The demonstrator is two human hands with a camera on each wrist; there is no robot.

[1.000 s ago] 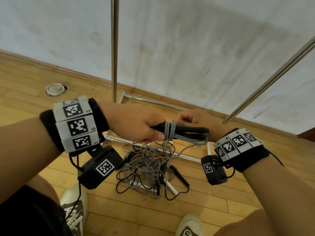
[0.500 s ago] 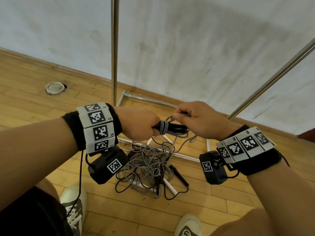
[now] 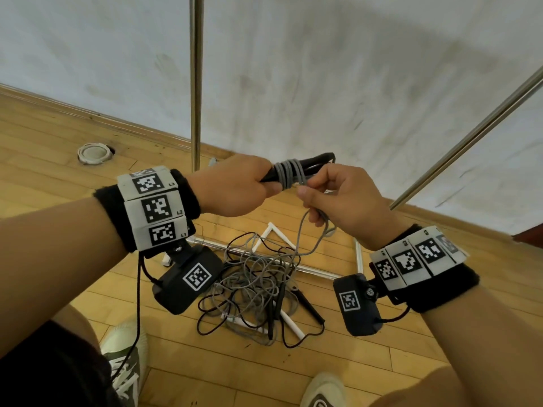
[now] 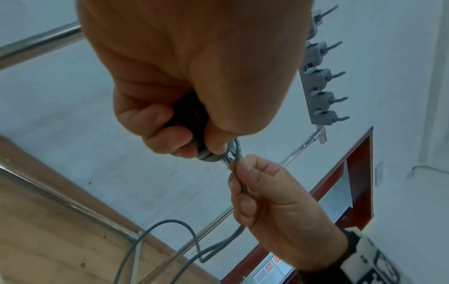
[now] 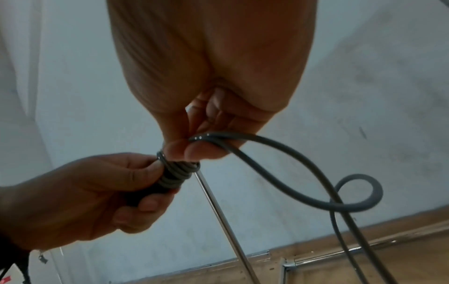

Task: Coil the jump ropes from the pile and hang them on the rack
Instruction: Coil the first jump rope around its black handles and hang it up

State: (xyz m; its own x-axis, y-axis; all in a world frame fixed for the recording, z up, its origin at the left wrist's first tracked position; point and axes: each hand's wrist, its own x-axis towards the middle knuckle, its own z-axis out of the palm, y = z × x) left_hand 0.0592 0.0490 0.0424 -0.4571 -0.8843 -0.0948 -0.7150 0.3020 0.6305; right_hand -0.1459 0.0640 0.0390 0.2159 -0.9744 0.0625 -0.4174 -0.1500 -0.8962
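My left hand [image 3: 235,189] grips the black handles [image 3: 311,164] of a grey jump rope, held roughly level at chest height. Several turns of grey cord [image 3: 289,173] are wound round the handles beside my left thumb. My right hand [image 3: 338,195] pinches the doubled grey cord [image 5: 279,173] just below those turns, between thumb and fingers [image 4: 245,178]. The loose cord hangs down to the pile of tangled ropes [image 3: 258,289] on the floor, grey and black cords with black and white handles. In the right wrist view my left hand [image 5: 97,192] holds the wrapped handles [image 5: 177,174].
The rack's chrome upright pole [image 3: 196,83] rises behind my left hand, a slanted pole [image 3: 470,142] at right, and its base bars [image 3: 317,271] lie by the pile. A row of grey hooks [image 4: 320,80] shows on the wall. My shoes [image 3: 323,389] stand on the wooden floor.
Both hands have risen with the handles. The right hand has come off the handle ends, dropped below the wrap and now pinches the cord there. More turns of cord lie round the handles.
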